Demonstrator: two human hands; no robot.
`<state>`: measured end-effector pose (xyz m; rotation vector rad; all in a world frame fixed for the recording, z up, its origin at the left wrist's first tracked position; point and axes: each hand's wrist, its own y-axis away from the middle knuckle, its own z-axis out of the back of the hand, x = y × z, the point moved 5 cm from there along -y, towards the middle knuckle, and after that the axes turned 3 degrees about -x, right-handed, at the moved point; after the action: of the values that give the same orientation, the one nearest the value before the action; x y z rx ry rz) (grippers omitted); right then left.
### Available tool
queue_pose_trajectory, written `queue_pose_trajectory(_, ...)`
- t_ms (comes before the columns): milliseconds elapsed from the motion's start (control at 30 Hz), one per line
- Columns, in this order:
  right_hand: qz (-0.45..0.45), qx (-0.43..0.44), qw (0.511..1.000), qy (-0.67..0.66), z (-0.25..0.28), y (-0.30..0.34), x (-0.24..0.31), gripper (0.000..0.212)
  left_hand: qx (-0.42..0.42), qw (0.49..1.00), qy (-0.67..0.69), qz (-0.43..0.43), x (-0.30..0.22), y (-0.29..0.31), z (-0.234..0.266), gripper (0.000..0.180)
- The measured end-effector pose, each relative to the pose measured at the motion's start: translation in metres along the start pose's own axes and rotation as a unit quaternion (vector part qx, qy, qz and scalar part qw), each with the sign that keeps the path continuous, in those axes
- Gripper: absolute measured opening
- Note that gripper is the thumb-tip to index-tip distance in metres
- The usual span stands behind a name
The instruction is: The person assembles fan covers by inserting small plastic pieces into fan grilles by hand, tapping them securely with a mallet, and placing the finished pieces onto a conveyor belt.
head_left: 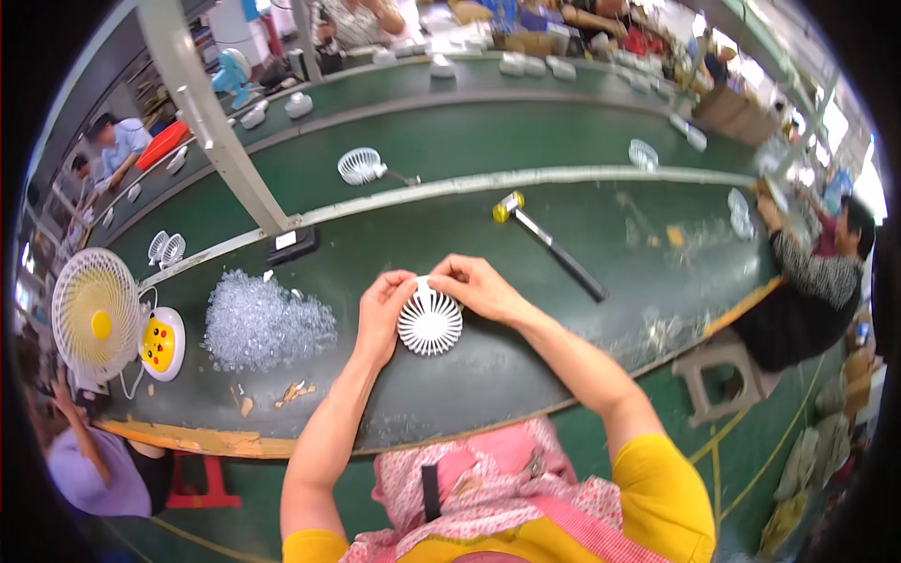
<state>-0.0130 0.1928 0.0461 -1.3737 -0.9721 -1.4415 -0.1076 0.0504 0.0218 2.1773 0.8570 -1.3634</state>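
Observation:
Between my two hands, over the dark green bench, is a round white slatted fan grille (430,324). My left hand (387,305) pinches its upper left edge, fingertips by the short neck. From the other side my right hand (474,284) grips the neck at the top, thumb and fingers closed together. Whatever lies behind the grille or under the fingertips is hidden. A heap of small clear plastic pieces (263,321) lies left of my left hand. To the right of my right hand rests a hammer with a yellow head (509,206) and a dark handle.
A white desk fan (94,314) with a yellow cartoon base stands at the left. A black box (293,246) sits by the metal post (211,122). Beyond the rail, a conveyor belt (488,131) carries another grille (360,166). Co-workers sit at both sides; a stool (718,375) is at right.

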Motion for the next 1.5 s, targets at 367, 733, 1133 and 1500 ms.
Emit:
queue_pose_trajectory(367,0.283,-0.41,0.811,0.306,0.152,-0.058,0.062,0.025,-0.018,0.977,-0.146,-0.157,-0.017,-0.018,-0.003,0.036)
queue_pose_trajectory(733,-0.01,-0.22,0.853,-0.473,0.126,-0.125,-0.014,0.035,-0.025,0.971,-0.198,-0.13,-0.009,-0.018,0.003,0.032)
queue_pose_trajectory(1133,0.045,-0.243,0.805,0.539,0.103,-0.23,-0.044,0.057,0.0,0.967,-0.225,-0.117,-0.009,-0.019,-0.007,0.03)
queue_pose_trajectory(1500,0.276,-0.202,0.792,0.505,0.036,-0.087,0.036,0.029,-0.062,0.857,-0.421,-0.29,-0.031,-0.003,-0.011,0.034)
